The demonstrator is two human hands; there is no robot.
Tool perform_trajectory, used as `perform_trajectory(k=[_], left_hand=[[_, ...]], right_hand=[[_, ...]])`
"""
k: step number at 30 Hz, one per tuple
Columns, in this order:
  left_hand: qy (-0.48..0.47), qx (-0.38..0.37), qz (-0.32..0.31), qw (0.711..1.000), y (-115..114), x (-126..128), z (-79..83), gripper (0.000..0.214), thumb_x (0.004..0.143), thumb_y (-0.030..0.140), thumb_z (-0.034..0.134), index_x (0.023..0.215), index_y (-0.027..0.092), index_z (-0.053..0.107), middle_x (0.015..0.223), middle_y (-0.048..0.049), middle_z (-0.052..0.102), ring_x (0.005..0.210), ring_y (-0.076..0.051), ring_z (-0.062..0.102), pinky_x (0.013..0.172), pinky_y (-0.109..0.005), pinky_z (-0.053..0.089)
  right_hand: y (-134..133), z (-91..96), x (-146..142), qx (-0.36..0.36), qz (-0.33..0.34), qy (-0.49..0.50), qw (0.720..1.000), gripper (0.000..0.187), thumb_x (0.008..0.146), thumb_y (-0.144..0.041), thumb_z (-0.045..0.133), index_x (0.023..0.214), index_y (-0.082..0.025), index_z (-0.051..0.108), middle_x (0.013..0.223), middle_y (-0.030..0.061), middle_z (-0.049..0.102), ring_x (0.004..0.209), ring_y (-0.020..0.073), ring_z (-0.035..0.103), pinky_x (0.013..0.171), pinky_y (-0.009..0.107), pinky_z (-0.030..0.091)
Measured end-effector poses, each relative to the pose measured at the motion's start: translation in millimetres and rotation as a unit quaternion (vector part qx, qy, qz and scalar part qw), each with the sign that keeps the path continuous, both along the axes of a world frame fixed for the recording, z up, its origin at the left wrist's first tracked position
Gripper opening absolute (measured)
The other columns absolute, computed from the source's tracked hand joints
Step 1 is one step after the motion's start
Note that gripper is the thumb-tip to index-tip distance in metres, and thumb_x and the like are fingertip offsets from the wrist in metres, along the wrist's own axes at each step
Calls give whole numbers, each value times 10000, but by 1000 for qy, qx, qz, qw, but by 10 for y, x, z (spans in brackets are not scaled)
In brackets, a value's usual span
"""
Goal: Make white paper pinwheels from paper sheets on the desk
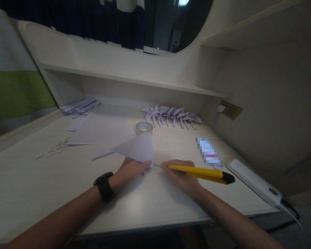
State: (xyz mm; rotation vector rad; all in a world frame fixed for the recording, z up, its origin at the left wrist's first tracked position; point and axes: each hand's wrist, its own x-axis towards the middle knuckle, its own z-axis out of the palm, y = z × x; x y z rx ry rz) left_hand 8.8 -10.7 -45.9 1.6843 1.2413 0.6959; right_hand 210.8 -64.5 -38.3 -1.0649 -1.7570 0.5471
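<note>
My left hand [136, 169], with a black watch on its wrist, pinches the lower right corner of a folded sheet of white paper [137, 147]. The paper rises from the fingers in a pointed, triangular shape. In my right hand [182, 176] is a yellow utility knife [197, 172] with a black end. Its thin blade points left and meets the pinched corner of the paper; whether it pierces the paper I cannot tell. A roll of clear tape [144, 128] lies just behind the folded paper.
Several paper pinwheels [171, 116] lie in a row at the back. Paper sheets [106, 121], rolled paper sticks [81, 106] and cotton swabs [54, 148] are on the left. A phone [208, 151] and a white power strip [254, 181] lie right. A shelf [134, 80] overhangs the desk's back.
</note>
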Motion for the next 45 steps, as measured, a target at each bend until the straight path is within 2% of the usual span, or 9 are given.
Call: perform_trajectory(k=[3, 7, 11, 15, 19, 26, 32, 36, 45], left_hand=[[-15, -23, -2, 1000, 0, -19, 37, 286, 755, 383, 589, 647, 125, 650, 672, -86, 686, 506, -158, 582, 530, -287, 480], [-29, -24, 12, 999, -27, -7, 72, 287, 765, 376, 579, 643, 124, 646, 668, -87, 684, 540, -159, 599, 556, -283, 496], [-48, -14, -8, 999, 3, -14, 121, 251, 741, 345, 604, 699, 100, 638, 644, -91, 663, 528, -159, 592, 469, -255, 467], [-43, -38, -164, 985, 53, -126, 204, 243, 758, 335, 608, 779, 95, 638, 613, -58, 633, 468, -122, 545, 398, -204, 392], [11, -43, -320, 947, 71, -240, 264, 260, 801, 357, 583, 738, 115, 653, 577, -27, 611, 444, -97, 500, 417, -193, 358], [15, 0, -408, 913, 109, -325, 337, 241, 806, 368, 602, 909, 170, 691, 873, -43, 687, 753, -180, 608, 684, -270, 465], [9, -12, -402, 916, 126, -405, 391, 242, 738, 395, 676, 819, 169, 704, 749, -32, 685, 670, -180, 605, 608, -254, 465], [-13, -33, -364, 931, 120, -407, 395, 282, 649, 427, 743, 738, 165, 694, 641, -16, 656, 580, -158, 584, 530, -228, 447], [-33, 4, -234, 972, 90, -251, 352, 346, 786, 467, 594, 765, 125, 647, 624, -17, 606, 512, -112, 495, 463, -213, 340]], right_hand=[[-1, -8, -2, -1, 7, 1, 1000, 80, 771, -245, 666, 818, -218, 725, 837, 42, 734, 738, 195, 688, 693, 301, 569], [0, -37, -33, -20, -77, 30, 996, 75, 749, -290, 689, 790, -233, 716, 784, 26, 721, 709, 188, 672, 709, 310, 558], [35, 40, 17, -79, -85, 141, 983, 155, 682, -310, 754, 810, -229, 715, 810, 31, 716, 754, 204, 663, 752, 349, 536], [113, 180, 146, -178, 24, 308, 934, 195, 595, -326, 804, 717, -208, 706, 778, 39, 723, 899, 282, 667, 917, 468, 455], [159, 194, 210, -221, 92, 332, 912, 189, 567, -299, 817, 697, -223, 704, 825, 32, 734, 1054, 301, 614, 1036, 518, 326], [169, 78, 157, -291, 124, 296, 901, 203, 572, -283, 813, 712, -190, 700, 831, 61, 734, 916, 277, 661, 959, 496, 400], [204, 59, 187, -298, 101, 326, 891, 185, 567, -294, 813, 688, -207, 704, 703, 17, 698, 709, 207, 650, 732, 375, 509], [203, 53, 176, -294, 71, 332, 894, 211, 527, -286, 829, 681, -206, 707, 625, 1, 658, 565, 160, 588, 555, 301, 492], [171, 44, 42, -294, 66, 336, 892, 206, 553, -275, 826, 699, -190, 707, 685, 20, 664, 580, 120, 550, 502, 222, 470]])
